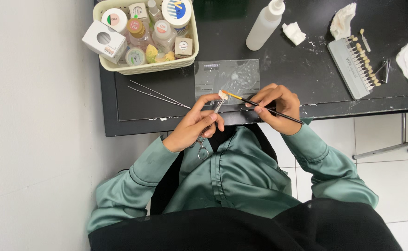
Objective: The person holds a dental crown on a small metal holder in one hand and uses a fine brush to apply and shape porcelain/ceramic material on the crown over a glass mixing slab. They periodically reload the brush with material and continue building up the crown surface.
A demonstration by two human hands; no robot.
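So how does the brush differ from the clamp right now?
The brush, in the right hand, is a thin black stick with an orange tip; the clamp, in the left hand, is shiny metal with ring handles. The brush lies nearly level; the clamp stands steeply and grips a small white piece. Both tips meet at that piece, above the glass slab.

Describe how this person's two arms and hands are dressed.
Both arms wear long, glossy, dark green sleeves with folded cuffs at the wrists. The left hand and right hand are bare: no gloves, and no rings or watch that I can make out. The sleeves belong to a satin-like green top, with black cloth below.
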